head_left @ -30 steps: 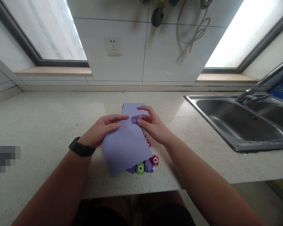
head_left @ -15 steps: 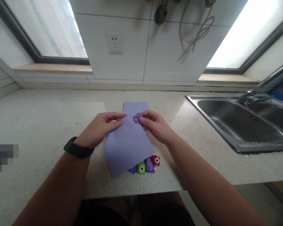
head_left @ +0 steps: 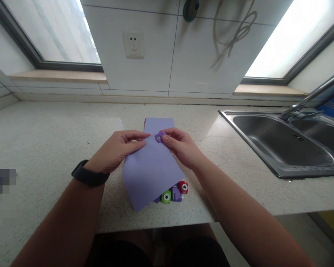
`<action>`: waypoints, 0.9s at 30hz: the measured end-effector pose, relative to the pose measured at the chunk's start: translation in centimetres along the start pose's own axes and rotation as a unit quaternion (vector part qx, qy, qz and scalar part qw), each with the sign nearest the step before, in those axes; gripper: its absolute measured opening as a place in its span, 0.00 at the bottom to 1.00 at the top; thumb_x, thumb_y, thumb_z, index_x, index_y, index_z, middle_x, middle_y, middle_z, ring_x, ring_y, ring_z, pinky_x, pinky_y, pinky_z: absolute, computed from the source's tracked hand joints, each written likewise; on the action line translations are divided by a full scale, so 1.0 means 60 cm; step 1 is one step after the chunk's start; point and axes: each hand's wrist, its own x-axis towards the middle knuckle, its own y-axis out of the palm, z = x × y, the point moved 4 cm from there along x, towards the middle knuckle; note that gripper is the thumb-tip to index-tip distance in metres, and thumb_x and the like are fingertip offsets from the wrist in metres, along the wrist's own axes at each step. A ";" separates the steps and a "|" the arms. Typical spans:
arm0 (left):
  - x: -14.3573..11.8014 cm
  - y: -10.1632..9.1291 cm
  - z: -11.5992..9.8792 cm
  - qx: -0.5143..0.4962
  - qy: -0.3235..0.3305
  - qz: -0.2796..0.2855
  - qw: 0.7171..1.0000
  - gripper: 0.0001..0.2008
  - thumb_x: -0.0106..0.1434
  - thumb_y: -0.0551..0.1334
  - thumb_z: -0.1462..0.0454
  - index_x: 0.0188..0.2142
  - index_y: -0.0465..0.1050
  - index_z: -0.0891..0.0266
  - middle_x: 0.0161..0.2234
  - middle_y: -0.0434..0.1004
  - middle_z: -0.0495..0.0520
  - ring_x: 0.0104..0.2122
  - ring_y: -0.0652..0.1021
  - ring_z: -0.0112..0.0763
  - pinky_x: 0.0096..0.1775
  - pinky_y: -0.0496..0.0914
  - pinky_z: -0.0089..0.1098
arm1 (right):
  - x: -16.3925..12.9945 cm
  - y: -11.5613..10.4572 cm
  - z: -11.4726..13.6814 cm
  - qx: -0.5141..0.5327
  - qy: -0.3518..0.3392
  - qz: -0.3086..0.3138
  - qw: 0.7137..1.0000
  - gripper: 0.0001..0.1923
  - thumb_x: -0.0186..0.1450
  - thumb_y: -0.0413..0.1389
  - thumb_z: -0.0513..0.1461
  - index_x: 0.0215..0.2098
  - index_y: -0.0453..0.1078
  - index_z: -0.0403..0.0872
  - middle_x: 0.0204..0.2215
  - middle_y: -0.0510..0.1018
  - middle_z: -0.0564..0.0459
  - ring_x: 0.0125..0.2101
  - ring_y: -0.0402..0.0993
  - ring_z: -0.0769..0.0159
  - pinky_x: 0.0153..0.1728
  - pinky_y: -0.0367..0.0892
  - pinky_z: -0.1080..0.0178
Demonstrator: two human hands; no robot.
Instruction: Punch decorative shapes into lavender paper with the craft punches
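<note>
Jutting left from right grip (head_left: 180,146), purple punch (head_left: 159,137), overlapping lilac paper (head_left: 153,168)

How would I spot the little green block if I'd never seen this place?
On the pale counter, left of the metal sink, find the purple sheet of paper. Follow the sheet to its near edge. There the green block, just left of a purple block, is the only green one showing and bears a dark starlike mark.
</note>
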 end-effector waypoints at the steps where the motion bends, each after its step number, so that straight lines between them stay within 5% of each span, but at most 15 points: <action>1: -0.001 0.001 -0.001 -0.001 -0.003 0.003 1.000 0.19 0.58 0.74 0.57 0.49 0.84 0.58 0.43 0.85 0.60 0.35 0.80 0.35 0.34 0.73 0.30 | 0.000 0.000 0.001 0.000 -0.001 -0.003 1.000 0.16 0.58 0.71 0.46 0.41 0.78 0.50 0.37 0.82 0.54 0.36 0.78 0.68 0.40 0.73 0.63; 22: -0.005 0.010 -0.009 -0.005 -0.017 0.029 0.999 0.20 0.59 0.75 0.56 0.50 0.83 0.57 0.44 0.85 0.57 0.38 0.79 0.31 0.38 0.71 0.29 | -0.001 0.000 0.005 -0.011 -0.016 -0.003 1.000 0.17 0.58 0.71 0.48 0.36 0.75 0.47 0.33 0.80 0.55 0.32 0.74 0.69 0.32 0.67 0.65; 27: -0.009 0.011 -0.016 -0.017 -0.024 0.024 0.999 0.20 0.60 0.73 0.54 0.50 0.83 0.59 0.40 0.83 0.56 0.32 0.76 0.27 0.32 0.67 0.26 | -0.002 0.001 0.006 -0.017 -0.028 0.005 0.999 0.16 0.59 0.70 0.48 0.37 0.75 0.48 0.35 0.81 0.54 0.33 0.75 0.69 0.33 0.67 0.65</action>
